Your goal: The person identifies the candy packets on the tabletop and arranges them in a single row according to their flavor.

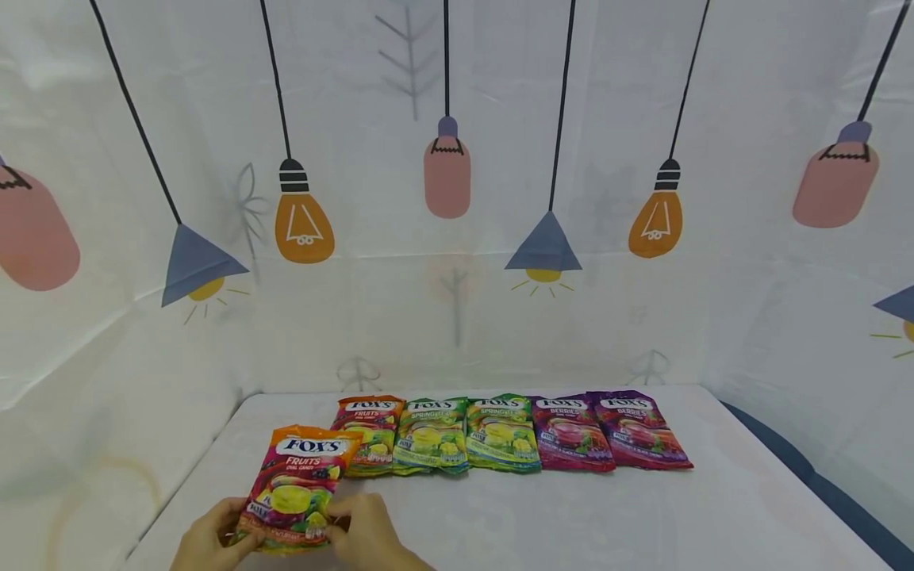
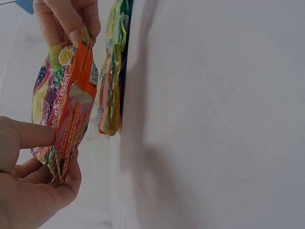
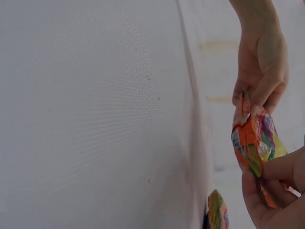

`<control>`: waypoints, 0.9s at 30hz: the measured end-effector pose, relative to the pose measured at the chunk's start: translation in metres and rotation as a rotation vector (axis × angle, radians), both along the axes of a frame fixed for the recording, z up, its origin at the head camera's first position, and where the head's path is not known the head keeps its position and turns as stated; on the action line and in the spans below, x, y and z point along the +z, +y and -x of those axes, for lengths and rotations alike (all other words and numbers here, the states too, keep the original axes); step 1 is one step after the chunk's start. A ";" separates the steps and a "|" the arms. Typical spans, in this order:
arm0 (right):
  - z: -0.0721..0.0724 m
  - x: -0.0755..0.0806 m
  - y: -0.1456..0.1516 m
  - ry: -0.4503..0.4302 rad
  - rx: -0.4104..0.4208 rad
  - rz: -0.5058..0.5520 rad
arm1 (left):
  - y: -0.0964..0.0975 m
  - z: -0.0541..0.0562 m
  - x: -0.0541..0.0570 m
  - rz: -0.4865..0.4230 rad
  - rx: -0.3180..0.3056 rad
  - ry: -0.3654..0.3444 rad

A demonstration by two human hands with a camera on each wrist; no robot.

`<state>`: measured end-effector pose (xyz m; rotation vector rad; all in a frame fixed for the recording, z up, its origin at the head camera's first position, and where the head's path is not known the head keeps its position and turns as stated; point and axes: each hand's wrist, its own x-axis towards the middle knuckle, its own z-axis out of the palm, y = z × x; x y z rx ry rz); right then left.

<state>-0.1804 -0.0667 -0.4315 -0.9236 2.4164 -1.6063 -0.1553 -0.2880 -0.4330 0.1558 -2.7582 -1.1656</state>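
Observation:
An orange and dark red bag of Fox's Fruits candy [image 1: 296,484] is held up, front outward, at the near left of the table. My left hand [image 1: 214,535] pinches its lower left corner, thumb in front. At the lower right edge my right hand [image 1: 367,530] pinches the same bag between thumb and fingers. Seen in the left wrist view, the candy bag [image 2: 71,107] hangs tilted between the left hand [image 2: 35,191] and the right hand [image 2: 66,19]. The right wrist view has the right hand [image 3: 279,191] gripping one corner and the left hand [image 3: 262,71] the other.
Behind stands a row of candy bags: another Fruits bag [image 1: 371,436], two green Spring Tea bags [image 1: 431,436] and two purple Berries bags [image 1: 571,434]. They lie on a white table [image 1: 571,515]. A white cloth backdrop [image 1: 500,333] printed with lamps surrounds it.

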 end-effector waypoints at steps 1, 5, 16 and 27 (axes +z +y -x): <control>0.001 0.000 -0.001 0.020 -0.001 -0.007 | -0.001 0.001 0.001 -0.001 -0.001 -0.003; 0.007 0.000 -0.009 0.129 -0.016 -0.047 | -0.007 0.005 0.003 0.015 -0.004 -0.018; 0.026 0.003 -0.032 0.244 -0.053 -0.046 | -0.021 0.015 0.014 0.087 0.014 0.084; 0.047 0.004 -0.048 0.239 -0.078 -0.037 | -0.031 0.032 0.018 0.075 0.025 0.148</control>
